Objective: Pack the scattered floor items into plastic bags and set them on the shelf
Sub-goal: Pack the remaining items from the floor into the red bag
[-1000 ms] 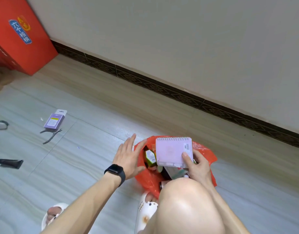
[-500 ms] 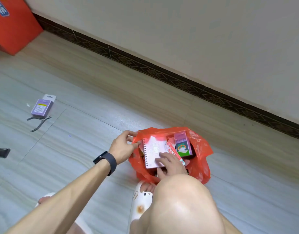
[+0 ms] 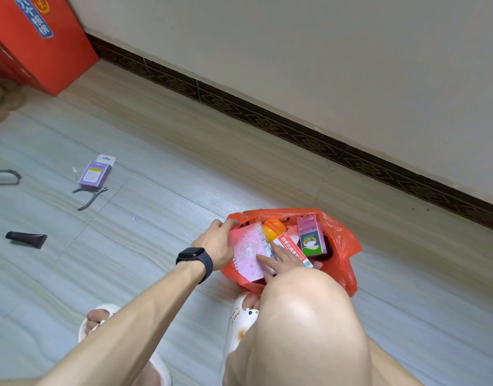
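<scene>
head-worn view, angled down, floor close

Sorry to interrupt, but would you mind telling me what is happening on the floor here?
A person is crouching and packing loose items into a red plastic bag. The left hand holds the bag's rim open while the right hand presses a pink notebook down among boxes already inside. A purple box, small pliers and a black tube lie on the floor to the left, not yet packed.
</scene>
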`<state>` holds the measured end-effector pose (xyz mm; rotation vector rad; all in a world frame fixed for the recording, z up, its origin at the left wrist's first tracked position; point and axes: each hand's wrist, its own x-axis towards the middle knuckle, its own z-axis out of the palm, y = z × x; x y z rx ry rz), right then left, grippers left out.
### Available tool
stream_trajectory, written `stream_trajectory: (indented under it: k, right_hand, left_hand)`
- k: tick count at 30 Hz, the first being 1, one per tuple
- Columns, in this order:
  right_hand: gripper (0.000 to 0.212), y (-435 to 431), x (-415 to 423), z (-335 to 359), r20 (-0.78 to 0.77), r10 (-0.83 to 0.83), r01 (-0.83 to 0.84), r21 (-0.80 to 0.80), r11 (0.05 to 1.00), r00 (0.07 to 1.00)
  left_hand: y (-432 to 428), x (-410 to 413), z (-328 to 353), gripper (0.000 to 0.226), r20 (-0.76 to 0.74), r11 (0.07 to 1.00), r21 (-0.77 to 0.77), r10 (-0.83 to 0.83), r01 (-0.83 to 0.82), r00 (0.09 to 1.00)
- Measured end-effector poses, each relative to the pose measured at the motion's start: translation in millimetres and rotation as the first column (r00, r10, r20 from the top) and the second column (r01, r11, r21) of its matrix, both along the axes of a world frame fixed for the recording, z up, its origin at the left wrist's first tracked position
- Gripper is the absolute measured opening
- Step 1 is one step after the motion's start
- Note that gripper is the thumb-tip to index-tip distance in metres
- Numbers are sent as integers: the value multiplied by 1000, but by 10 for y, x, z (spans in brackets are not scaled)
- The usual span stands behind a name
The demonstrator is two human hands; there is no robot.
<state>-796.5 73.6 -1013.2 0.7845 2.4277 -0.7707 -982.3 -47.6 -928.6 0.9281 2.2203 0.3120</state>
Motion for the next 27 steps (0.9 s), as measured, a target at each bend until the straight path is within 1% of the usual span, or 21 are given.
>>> stream_trajectory:
  k: [1, 2, 3, 5, 6, 9, 11, 14, 19, 21, 23, 27]
  right_hand:
    - [71, 21, 4, 96, -59, -11, 11, 1, 1000, 998]
    - [76, 18, 6, 230, -124, -62, 62, -4, 998, 990]
    - [76, 37, 0, 331, -183, -93, 96, 8, 995, 979]
    - [60, 68, -69, 554, -270, -110, 131, 62, 989, 957]
    - [54, 61, -139, 696, -318, -106, 139, 82, 987, 942]
    - [46, 53, -469, 1113, -464, 5, 91, 183, 979, 886]
    - [42, -22, -750, 1438, -501, 93, 37, 243, 969, 861]
    - [42, -241, -1216, 1926, -538, 241, -67, 322, 944, 808]
    - [45, -809, -1995, 2511, -524, 468, -272, 410, 871, 712]
    - [46, -1064, -2266, 2645, -499, 545, -344, 441, 829, 673]
    - [47, -1342, -2525, 2702, -476, 610, -421, 450, 788, 633]
    - [47, -1783, -2966, 2620, -431, 690, -522, 452, 723, 581]
  left_hand:
    - [-24, -6, 36, 64, 2, 1000, -5, -10, 10, 1000]
    - [-53, -22, 80, 66, 3, 999, 2, -38, 38, 999]
    - [-60, -62, 121, 69, -6, 996, 5, -86, 86, 996]
    - [-74, -212, 210, 68, -88, 982, -33, -187, 185, 978]
    - [-107, -309, 274, 66, -149, 977, -60, -212, 205, 966]
    - [-252, -639, 579, 63, -336, 978, -100, -204, 181, 919]
    - [-446, -868, 839, 62, -446, 984, -106, -173, 139, 878]
    - [-927, -1157, 1257, 58, -570, 990, -131, -112, 44, 814]
    - [-2012, -1481, 1727, 51, -685, 970, -182, -6, -164, 728]
    - [-2476, -1564, 1835, 51, -701, 944, -222, 18, -243, 713]
    - [-2947, -1624, 1900, 52, -686, 910, -256, 67, -327, 724]
    - [-3730, -1714, 1751, 56, -627, 832, -292, 207, -472, 751]
